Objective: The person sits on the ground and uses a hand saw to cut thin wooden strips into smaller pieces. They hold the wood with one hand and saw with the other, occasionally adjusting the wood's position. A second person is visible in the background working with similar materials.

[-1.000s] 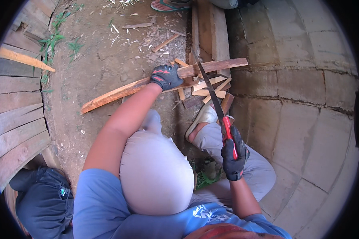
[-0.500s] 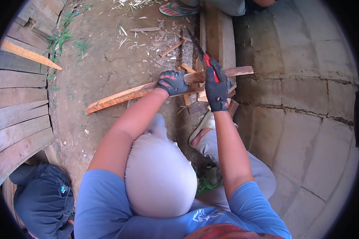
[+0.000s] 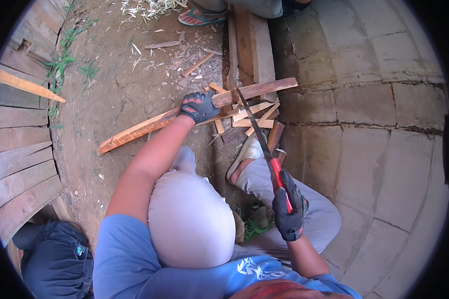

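Observation:
My gloved left hand [image 3: 198,106] is closed over a long rough wooden plank [image 3: 149,128] that slants up to the right. In my gloved right hand [image 3: 290,208] is the red handle of a handsaw [image 3: 262,133], held low by my right knee. The dark narrow blade points up and to the left, its far part crossing the plank to the right of my left hand. Whether the teeth have cut into the wood I cannot tell. Beneath the plank lie several short offcuts [image 3: 257,122], close to my right shoe [image 3: 245,155].
A thick timber beam [image 3: 262,47] runs away from me, beside a block wall [image 3: 379,99]. Another person's sandalled foot [image 3: 203,19] rests at the far end. Wood shavings [image 3: 149,9] litter the dirt floor. Board fencing [image 3: 20,127] and a dark jacket [image 3: 55,261] are at left.
My right hand has drawn the saw back toward my body, from above the plank to beside my right knee. My left hand stays on the plank while the whole view shifts slightly.

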The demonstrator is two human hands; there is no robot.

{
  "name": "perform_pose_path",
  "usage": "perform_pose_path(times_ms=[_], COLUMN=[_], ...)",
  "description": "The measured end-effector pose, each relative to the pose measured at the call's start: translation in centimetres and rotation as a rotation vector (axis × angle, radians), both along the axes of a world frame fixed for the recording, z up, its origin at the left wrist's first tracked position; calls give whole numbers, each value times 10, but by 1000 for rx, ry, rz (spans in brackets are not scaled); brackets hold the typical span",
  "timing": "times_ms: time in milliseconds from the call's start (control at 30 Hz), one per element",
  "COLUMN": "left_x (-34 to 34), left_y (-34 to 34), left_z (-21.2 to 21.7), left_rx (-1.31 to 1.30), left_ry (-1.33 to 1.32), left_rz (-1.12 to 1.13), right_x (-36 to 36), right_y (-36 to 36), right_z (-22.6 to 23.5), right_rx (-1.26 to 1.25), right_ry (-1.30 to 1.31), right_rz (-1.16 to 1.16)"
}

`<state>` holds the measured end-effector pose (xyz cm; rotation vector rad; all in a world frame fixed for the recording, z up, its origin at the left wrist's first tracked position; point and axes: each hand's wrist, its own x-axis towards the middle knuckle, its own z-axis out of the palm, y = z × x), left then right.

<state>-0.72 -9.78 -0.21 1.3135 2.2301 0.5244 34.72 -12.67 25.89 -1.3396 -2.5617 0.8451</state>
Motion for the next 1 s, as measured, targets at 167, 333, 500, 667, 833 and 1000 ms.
perform_pose_path(times_ms=[167,333,500,667,833,1000], left_x=[-1,-1,2,-3,-1,-2], left_y=[-2,-3,0,-3,-1,-3], left_z=[-1,-8,-1,-2,-3,-3], left_rx=[1,32,39,14,13,26], left_ry=[-6,-14,-11,0,-7,-29], left_rz=[-7,16,0,2,-8,0], right_x=[-44,-141,-203,-188,-118,-24], right_y=[17,81,135,118,73,29], right_z=[-13,-84,-142,-139,-96,-52], right_rx=[103,90,64,86,3,77], right_ry=[94,227,252,290,220,121], right_rz=[31,32,-44,9,-13,12])
